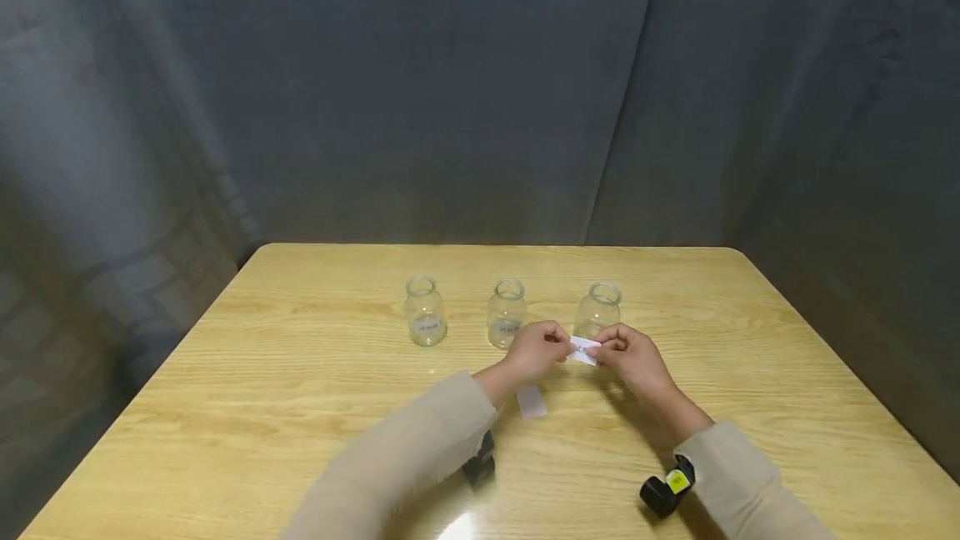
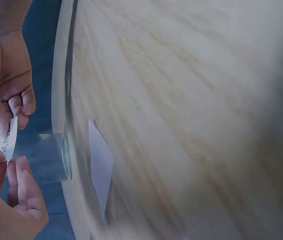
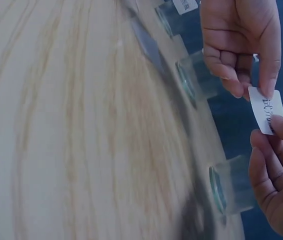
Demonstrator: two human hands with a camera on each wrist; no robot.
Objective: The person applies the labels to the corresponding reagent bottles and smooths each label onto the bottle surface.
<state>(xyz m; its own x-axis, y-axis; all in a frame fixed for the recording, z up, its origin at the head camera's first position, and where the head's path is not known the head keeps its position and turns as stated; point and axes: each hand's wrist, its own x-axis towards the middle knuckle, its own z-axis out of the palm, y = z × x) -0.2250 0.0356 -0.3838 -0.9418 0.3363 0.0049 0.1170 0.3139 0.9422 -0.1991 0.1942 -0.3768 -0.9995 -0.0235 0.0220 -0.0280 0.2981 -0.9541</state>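
Both hands meet in front of the rightmost glass jar (image 1: pixel 599 307), holding a small white label (image 1: pixel 582 350) with dark handwriting between them. My left hand (image 1: pixel 536 350) pinches the label's left end between thumb and fingers. At the other end, the thumb and fingertips of my right hand (image 1: pixel 633 359) pinch it too. In the right wrist view the writing on the label (image 3: pixel 266 109) faces the camera, partly covered by a thumb. Below the left wrist a pale piece of paper (image 1: pixel 531 402) lies flat on the table.
Two more glass jars, a middle one (image 1: pixel 507 307) and a left one (image 1: pixel 425 311), stand in a row and bear white labels low on their sides. The wooden table (image 1: pixel 247 407) ends at a grey curtain (image 1: pixel 420 107). Black devices are strapped at both wrists.
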